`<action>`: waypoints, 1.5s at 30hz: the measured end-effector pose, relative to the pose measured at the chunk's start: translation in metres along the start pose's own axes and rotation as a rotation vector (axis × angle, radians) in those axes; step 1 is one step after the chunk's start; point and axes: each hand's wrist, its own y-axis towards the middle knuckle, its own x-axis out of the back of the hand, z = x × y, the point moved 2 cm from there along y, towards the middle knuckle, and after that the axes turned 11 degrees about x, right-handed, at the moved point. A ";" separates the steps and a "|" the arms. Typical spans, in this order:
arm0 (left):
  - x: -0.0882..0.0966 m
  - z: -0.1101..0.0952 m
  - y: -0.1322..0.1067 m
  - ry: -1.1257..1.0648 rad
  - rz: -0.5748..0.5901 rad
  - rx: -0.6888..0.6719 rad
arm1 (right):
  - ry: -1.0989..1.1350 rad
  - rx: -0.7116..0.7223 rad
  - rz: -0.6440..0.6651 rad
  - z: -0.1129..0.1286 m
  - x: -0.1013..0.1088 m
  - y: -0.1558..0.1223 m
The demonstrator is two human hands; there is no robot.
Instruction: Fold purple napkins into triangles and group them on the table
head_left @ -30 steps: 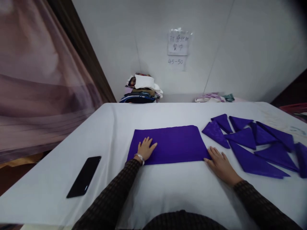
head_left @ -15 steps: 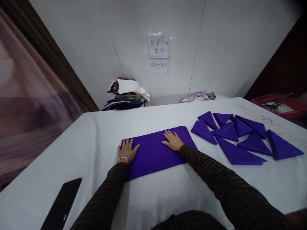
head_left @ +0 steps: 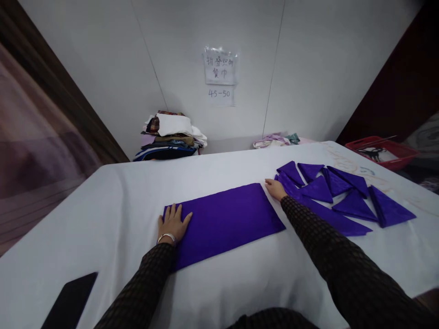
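Observation:
A purple cloth napkin [head_left: 222, 224], folded into a long rectangle, lies flat on the white-covered table. My left hand [head_left: 173, 225], with a silver bracelet at the wrist, rests on its left end, palm down and fingers spread. At the far right corner, my right hand [head_left: 275, 188] is just beside the napkin's edge, fingers drawn together. Whether the corner is between those fingertips cannot be made out. Several purple napkins folded into triangles [head_left: 317, 189] lie to the right, partly behind my right hand and forearm.
A black phone-like slab [head_left: 70, 301] lies at the table's near left. Beyond the far edge are a stack of folded clothes [head_left: 173, 135] and some pastel cloths [head_left: 272, 140]. Handwritten sheets [head_left: 220, 68] hang on the wall. A red basket [head_left: 384, 153] stands far right.
My right hand has slid off the top of the napkin to its far right corner, its fingers now closed up. My left hand stays on the left end. The view has shifted slightly.

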 end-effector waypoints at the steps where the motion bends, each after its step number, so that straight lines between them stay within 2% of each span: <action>1: 0.001 0.000 0.000 0.001 0.002 0.002 | 0.002 -0.018 0.002 -0.001 0.002 0.003; 9: 0.004 -0.001 -0.001 0.022 0.022 0.016 | -0.002 -0.071 0.053 0.011 0.004 0.024; 14: 0.005 -0.002 -0.001 0.027 0.028 0.022 | 0.017 -0.095 0.078 0.019 0.001 0.027; 20: 0.008 -0.004 -0.003 0.024 0.036 0.029 | 0.064 -0.095 0.009 0.020 -0.002 0.021; 25: 0.008 -0.003 -0.003 0.026 0.024 0.025 | 0.104 -0.037 -0.069 0.018 0.000 0.021; 28: 0.007 -0.003 -0.002 0.015 0.020 0.024 | 0.121 0.050 -0.099 0.024 0.004 0.016; 31: 0.007 -0.003 -0.002 0.008 0.015 0.023 | 0.130 0.184 -0.096 0.039 0.007 0.000; 33: 0.007 -0.003 -0.002 0.008 0.016 0.023 | 0.128 0.324 -0.047 0.052 0.004 -0.018; 37: 0.005 -0.002 -0.002 0.018 0.009 0.024 | 0.045 0.699 0.089 0.076 -0.006 -0.055; 39: 0.004 -0.002 -0.001 0.024 0.001 0.022 | 0.037 0.755 0.100 0.081 -0.009 -0.064; 42: 0.003 -0.002 -0.001 0.027 -0.003 0.021 | 0.141 0.649 0.056 0.079 -0.005 -0.056; 45: 0.005 -0.002 -0.001 0.020 0.000 0.025 | 0.254 0.380 -0.023 0.061 0.003 -0.029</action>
